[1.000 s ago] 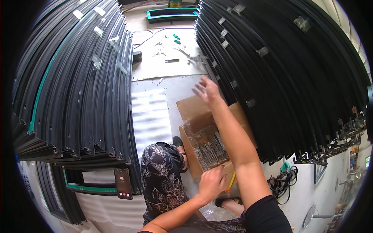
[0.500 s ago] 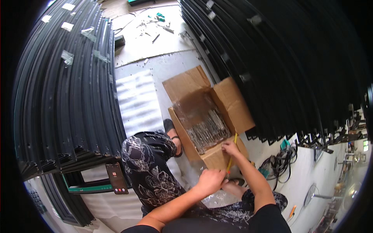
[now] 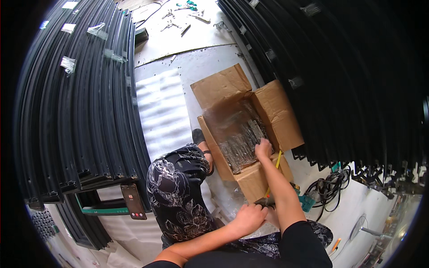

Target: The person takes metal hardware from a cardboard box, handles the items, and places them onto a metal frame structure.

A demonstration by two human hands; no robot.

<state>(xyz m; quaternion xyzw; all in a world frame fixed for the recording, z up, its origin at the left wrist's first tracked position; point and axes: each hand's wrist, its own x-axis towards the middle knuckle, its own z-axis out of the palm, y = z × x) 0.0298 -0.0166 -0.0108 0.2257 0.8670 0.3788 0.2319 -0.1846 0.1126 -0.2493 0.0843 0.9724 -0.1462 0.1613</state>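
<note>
An open cardboard box (image 3: 212, 149) stands on the floor, with rows of narrow grey metal pieces (image 3: 237, 149) in clear plastic inside it. My right hand (image 3: 263, 148) reaches into its near right side, fingers closed at the near end of a slim grey metal strip (image 3: 256, 129). A thin yellow strip (image 3: 279, 159) runs along the box's near right edge, partly behind my right forearm. My left hand (image 3: 251, 219) is curled closed in front of the near flap (image 3: 251, 182), next to my sandal; whatever it may hold is hidden.
Black frames (image 3: 80, 102) stand stacked on the left, more black frames (image 3: 339, 89) on the right. A phone (image 3: 134, 202) leans at lower left. White foam sheet (image 3: 163, 111) lies left of the box. Coiled black cable (image 3: 330, 190) and a teal tool (image 3: 307, 202) lie at right.
My right hand has moved from the near flap up into the box, onto the metal pieces. My left hand has shifted slightly down and stays closed. The view has shifted a little.
</note>
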